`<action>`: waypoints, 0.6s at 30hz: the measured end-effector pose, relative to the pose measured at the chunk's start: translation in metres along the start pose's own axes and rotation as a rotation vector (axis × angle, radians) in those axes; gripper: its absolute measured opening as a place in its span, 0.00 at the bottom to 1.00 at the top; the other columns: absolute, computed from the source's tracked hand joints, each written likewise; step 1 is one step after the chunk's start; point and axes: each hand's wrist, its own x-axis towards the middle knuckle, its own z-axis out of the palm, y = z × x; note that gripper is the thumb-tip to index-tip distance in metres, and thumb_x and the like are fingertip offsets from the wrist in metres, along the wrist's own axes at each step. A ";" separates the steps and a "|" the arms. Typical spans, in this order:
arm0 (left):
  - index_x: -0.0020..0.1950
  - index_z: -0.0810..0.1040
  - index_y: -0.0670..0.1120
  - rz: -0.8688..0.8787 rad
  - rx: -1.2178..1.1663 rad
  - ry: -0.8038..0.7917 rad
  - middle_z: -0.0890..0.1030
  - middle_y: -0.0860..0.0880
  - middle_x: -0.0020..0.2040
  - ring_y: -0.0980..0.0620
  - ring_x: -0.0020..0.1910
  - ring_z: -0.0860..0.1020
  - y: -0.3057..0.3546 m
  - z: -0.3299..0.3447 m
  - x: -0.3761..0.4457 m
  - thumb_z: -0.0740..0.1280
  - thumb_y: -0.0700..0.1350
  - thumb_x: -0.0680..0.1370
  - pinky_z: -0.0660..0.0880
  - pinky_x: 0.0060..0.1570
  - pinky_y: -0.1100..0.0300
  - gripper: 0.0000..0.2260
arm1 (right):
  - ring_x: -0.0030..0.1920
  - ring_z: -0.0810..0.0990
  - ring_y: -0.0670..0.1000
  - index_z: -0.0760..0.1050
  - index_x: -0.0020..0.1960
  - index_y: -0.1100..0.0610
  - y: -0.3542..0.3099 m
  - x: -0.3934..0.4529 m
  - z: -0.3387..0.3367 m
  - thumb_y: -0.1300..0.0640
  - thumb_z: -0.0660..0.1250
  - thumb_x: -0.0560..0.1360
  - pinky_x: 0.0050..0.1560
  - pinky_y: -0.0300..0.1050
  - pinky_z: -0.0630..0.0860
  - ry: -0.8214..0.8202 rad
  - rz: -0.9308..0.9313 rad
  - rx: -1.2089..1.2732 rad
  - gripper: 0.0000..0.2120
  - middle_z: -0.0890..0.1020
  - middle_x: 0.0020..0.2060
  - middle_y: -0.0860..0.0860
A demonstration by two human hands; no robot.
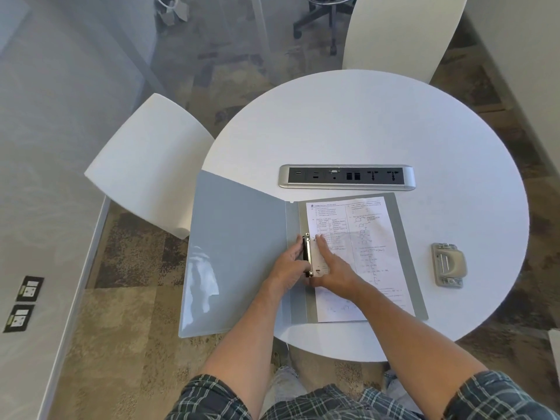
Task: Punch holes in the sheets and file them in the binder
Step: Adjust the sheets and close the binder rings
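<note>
The grey plastic binder (pixel 239 253) lies open on the round white desk (pixel 363 128), its front cover overhanging the edge to the left of the hands. The printed white sheets (pixel 375 237) lie on the back cover, and the metal clip mechanism (pixel 308 256) runs along the spine between the two hands. The left hand (pixel 289 262) curls its fingers around the spine side of the clip, grasping it. The right hand (pixel 335 272) lies flat, released, palm down on the sheets' left margin just beside the clip, pinning the paper and holding nothing.

The step in hand appears to be fastening the sheets into the clip. To do it well, the flat hand should keep the margin from sliding while the left grip works the lever, and the punched holes should sit over the prongs; whether they are already threaded is hidden under the hands. Fingertips resting next to the clip risk a pinch, so they should clear it before it snaps down.

The beige and metal hole punch (pixel 448 265) sits apart, well to the right of the right hand, untouched.
</note>
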 end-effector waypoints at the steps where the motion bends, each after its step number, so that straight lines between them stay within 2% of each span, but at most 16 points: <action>1: 0.83 0.57 0.49 -0.006 0.002 -0.003 0.68 0.53 0.78 0.66 0.61 0.74 0.001 0.000 0.000 0.62 0.26 0.75 0.75 0.43 0.74 0.39 | 0.76 0.65 0.55 0.36 0.80 0.32 0.000 0.000 -0.002 0.45 0.76 0.66 0.77 0.60 0.64 -0.015 -0.008 0.023 0.59 0.50 0.83 0.39; 4: 0.83 0.55 0.47 -0.014 -0.001 -0.026 0.71 0.54 0.74 0.69 0.51 0.75 0.001 -0.001 0.003 0.61 0.25 0.76 0.75 0.42 0.74 0.38 | 0.79 0.59 0.51 0.38 0.82 0.35 -0.002 0.000 -0.006 0.52 0.78 0.71 0.79 0.55 0.63 -0.078 -0.020 0.115 0.58 0.43 0.81 0.34; 7: 0.83 0.52 0.47 -0.030 0.011 -0.057 0.73 0.57 0.68 0.67 0.52 0.77 0.000 -0.002 0.005 0.62 0.28 0.77 0.76 0.45 0.72 0.38 | 0.81 0.52 0.50 0.37 0.81 0.33 0.001 0.005 -0.005 0.44 0.79 0.68 0.81 0.58 0.58 -0.104 -0.017 0.139 0.60 0.37 0.79 0.30; 9: 0.83 0.52 0.50 -0.039 0.029 -0.075 0.73 0.59 0.70 0.65 0.56 0.77 0.002 -0.004 0.005 0.63 0.32 0.77 0.75 0.47 0.72 0.38 | 0.82 0.49 0.51 0.37 0.80 0.30 0.005 0.009 -0.005 0.42 0.79 0.66 0.81 0.61 0.56 -0.108 -0.014 0.160 0.60 0.36 0.77 0.27; 11: 0.84 0.53 0.52 -0.045 0.037 -0.105 0.68 0.58 0.77 0.61 0.64 0.75 0.005 -0.004 0.005 0.64 0.33 0.77 0.75 0.48 0.73 0.39 | 0.83 0.46 0.51 0.37 0.79 0.29 0.002 0.011 -0.004 0.44 0.79 0.67 0.82 0.61 0.53 -0.101 -0.015 0.144 0.59 0.35 0.79 0.30; 14: 0.84 0.54 0.51 -0.043 0.034 -0.142 0.58 0.59 0.82 0.58 0.74 0.68 0.004 -0.004 0.008 0.65 0.34 0.76 0.74 0.49 0.74 0.39 | 0.84 0.43 0.51 0.38 0.82 0.36 -0.001 0.011 -0.001 0.53 0.76 0.74 0.83 0.57 0.44 -0.092 -0.013 0.091 0.55 0.35 0.82 0.38; 18: 0.83 0.57 0.53 -0.032 0.029 -0.155 0.58 0.64 0.81 0.60 0.69 0.72 -0.002 -0.004 0.012 0.67 0.39 0.72 0.76 0.48 0.72 0.40 | 0.83 0.42 0.49 0.37 0.83 0.41 -0.005 0.008 -0.002 0.54 0.73 0.78 0.81 0.51 0.39 -0.090 -0.032 0.054 0.52 0.34 0.82 0.42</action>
